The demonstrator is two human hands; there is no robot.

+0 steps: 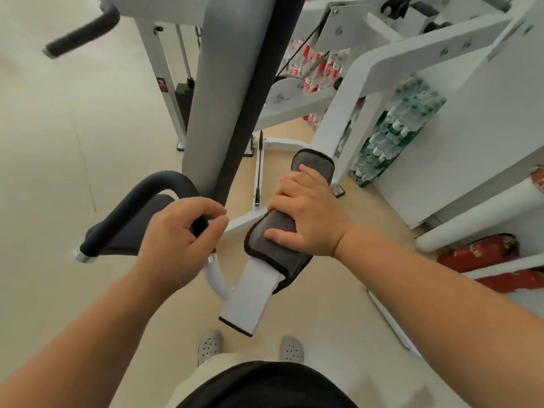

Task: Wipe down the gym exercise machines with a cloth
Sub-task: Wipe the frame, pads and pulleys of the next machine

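A grey cloth (272, 240) with a dark hem is draped over a white square machine bar (250, 301) that points toward me. My right hand (306, 213) presses flat on the cloth, fingers wrapped over the bar's far side. To its left, my left hand (179, 234) curls around the black foam grip of a curved handle (141, 201), thumb and fingers nearly meeting. The bar's end cap shows below the cloth.
A grey padded upright (217, 83) rises behind the hands. White machine frame arms (382, 63) fill the right. Packs of water bottles (391, 128) stand against the wall, and red fire extinguishers (482, 254) lie at the right. Another black handle (82, 33) juts at top left.
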